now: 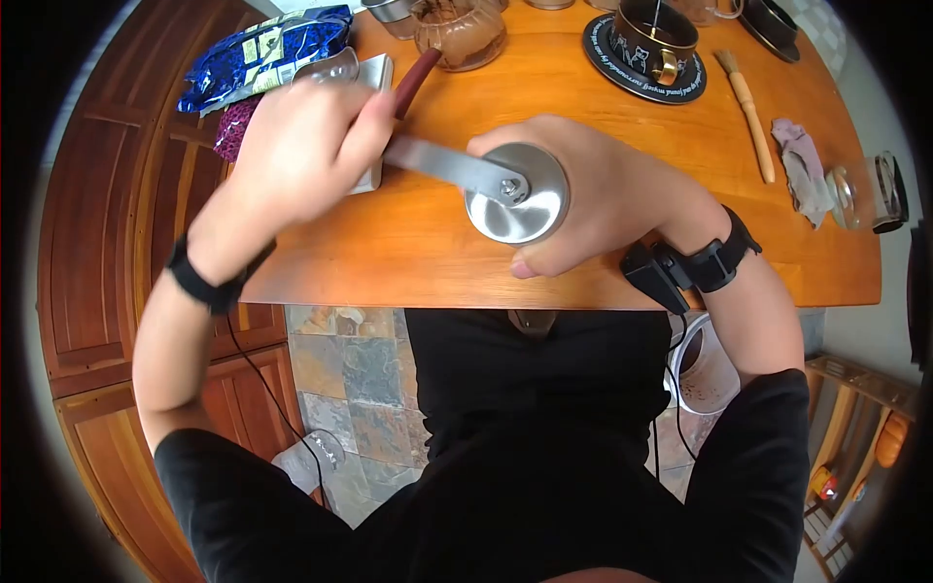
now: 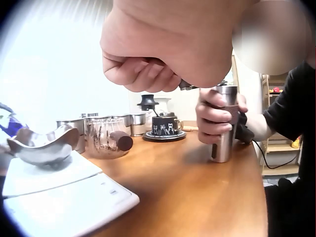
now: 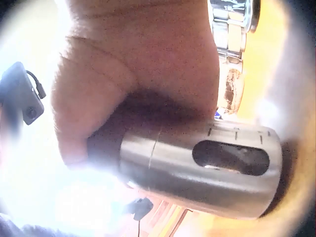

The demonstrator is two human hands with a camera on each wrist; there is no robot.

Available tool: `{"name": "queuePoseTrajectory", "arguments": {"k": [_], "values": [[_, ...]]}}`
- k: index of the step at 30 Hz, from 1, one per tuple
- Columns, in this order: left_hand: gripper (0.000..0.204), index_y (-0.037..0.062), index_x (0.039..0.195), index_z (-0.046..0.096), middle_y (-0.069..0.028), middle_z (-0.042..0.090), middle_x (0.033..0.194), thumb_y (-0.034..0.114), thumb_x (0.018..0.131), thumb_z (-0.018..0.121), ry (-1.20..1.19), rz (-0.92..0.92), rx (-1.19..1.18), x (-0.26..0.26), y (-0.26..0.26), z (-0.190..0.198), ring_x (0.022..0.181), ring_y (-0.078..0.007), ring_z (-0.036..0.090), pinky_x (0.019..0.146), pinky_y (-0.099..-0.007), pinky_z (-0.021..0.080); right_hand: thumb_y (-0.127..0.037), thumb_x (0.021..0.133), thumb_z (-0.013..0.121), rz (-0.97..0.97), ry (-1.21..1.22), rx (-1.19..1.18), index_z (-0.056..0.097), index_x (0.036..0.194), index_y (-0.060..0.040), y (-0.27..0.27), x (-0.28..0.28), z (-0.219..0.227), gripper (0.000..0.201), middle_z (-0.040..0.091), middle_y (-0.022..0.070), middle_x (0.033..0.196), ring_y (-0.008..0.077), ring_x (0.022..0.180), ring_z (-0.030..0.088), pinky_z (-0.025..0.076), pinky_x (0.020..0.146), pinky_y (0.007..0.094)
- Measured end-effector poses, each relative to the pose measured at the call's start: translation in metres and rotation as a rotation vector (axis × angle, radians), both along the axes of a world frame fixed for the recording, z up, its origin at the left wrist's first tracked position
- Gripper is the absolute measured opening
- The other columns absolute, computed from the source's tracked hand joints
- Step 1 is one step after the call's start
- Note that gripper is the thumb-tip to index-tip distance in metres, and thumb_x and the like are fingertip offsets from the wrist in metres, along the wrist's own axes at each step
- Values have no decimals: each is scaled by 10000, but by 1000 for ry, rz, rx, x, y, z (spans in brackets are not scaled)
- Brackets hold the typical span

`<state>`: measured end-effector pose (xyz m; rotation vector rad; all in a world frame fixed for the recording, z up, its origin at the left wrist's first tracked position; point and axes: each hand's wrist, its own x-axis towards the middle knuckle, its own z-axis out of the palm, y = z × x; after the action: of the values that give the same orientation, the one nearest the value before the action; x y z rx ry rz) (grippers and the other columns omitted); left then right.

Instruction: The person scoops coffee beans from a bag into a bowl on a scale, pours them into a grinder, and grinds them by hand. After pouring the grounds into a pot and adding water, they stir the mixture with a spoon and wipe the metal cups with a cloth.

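Note:
My right hand (image 1: 603,185) grips the steel body of a hand coffee grinder (image 1: 515,219), seen from above over the table's near part. My left hand (image 1: 301,146) is curled round the far end of its crank arm (image 1: 442,163), pointing left; the knob is hidden in the fist. In the left wrist view the grinder (image 2: 223,148) stands upright, with the fingers of the right hand (image 2: 213,116) wrapped round its ribbed band. The right wrist view shows the grinder's lower body (image 3: 197,182) with an oval window, beneath the right palm (image 3: 143,54).
Left of the grinder lie a white scale (image 2: 69,202) bearing a shiny dish (image 2: 44,147) and a blue bag (image 1: 267,58). A glass pot (image 1: 465,39) with a dark red handle stands behind. Farther right are a black cup (image 1: 641,49) on its saucer, a brush (image 1: 748,112) and a cloth (image 1: 803,170).

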<state>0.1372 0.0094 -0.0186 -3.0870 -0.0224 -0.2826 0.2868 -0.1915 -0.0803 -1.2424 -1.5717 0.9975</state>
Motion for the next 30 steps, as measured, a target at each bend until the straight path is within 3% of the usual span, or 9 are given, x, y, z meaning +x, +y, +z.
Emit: {"name": "queuePoseTrajectory", "arguments": {"k": [2, 4, 6, 7, 10, 14, 18, 24, 30], "values": [[470, -17, 739, 589, -212, 560, 646, 336, 987, 402, 146, 110, -62, 30, -7, 12, 647, -418, 559, 612, -476, 435, -151, 592, 817, -26, 0, 28, 597, 1007, -48, -1, -1, -4, 481, 606, 9, 878, 139, 818, 579, 469, 762, 276], [497, -33, 766, 596, -215, 561, 643, 350, 996, 379, 61, -28, -59, 61, -11, 10, 655, -412, 564, 625, -474, 440, -145, 590, 816, -3, 3, -27, 597, 1015, -51, 0, -2, -5, 487, 606, 10, 895, 137, 832, 578, 467, 774, 276], [428, 12, 688, 575, -155, 550, 615, 337, 943, 465, 70, -42, -14, 88, -31, 17, 590, -328, 567, 566, -419, 439, -144, 588, 815, -2, 9, -39, 600, 1021, -53, -1, -2, -4, 492, 608, 12, 909, 135, 846, 579, 468, 781, 277], [293, 8, 699, 611, -150, 589, 616, 244, 860, 547, 110, -89, 23, 101, -47, 27, 588, -310, 609, 566, -408, 495, -146, 587, 816, -12, 17, -27, 603, 1023, -54, -2, -4, -4, 494, 609, 13, 915, 135, 853, 579, 468, 781, 278], [176, 13, 707, 635, -144, 610, 612, 164, 795, 616, 145, -351, 224, 123, -86, 46, 582, -293, 638, 568, -397, 539, -165, 583, 831, -10, 6, -23, 613, 1021, -59, -3, -2, -3, 500, 612, 18, 937, 137, 873, 578, 470, 783, 279], [186, 46, 682, 595, -105, 562, 613, 200, 782, 619, 80, -639, 254, 101, -109, 45, 567, -255, 593, 539, -372, 496, -212, 575, 871, -191, -396, 167, 617, 994, -60, -10, 0, -14, 513, 623, 22, 924, 138, 861, 581, 477, 770, 280], [205, 78, 656, 554, -66, 515, 614, 236, 769, 622, -47, -796, 212, 64, -126, 28, 552, -216, 548, 511, -347, 452, -166, 614, 836, -142, -138, 105, 617, 1000, -54, -10, 1, -16, 458, 632, 21, 897, 135, 842, 595, 490, 753, 287], [247, 128, 618, 494, -8, 444, 615, 289, 750, 627, -103, -739, 210, 8, -136, 15, 529, -159, 481, 468, -310, 387, -99, 673, 784, -65, 131, 52, 617, 1009, -45, 1, 11, -16, 379, 644, 20, 856, 130, 814, 618, 508, 726, 297], [319, 123, 591, 454, -22, 393, 573, 342, 766, 606, -49, -517, -16, -33, -105, 15, 457, -178, 432, 414, -329, 331, 8, 631, 786, -45, 121, 118, 590, 951, -50, 1, 15, -24, 380, 622, 20, 756, 90, 601, 590, 478, 500, 244]]}}
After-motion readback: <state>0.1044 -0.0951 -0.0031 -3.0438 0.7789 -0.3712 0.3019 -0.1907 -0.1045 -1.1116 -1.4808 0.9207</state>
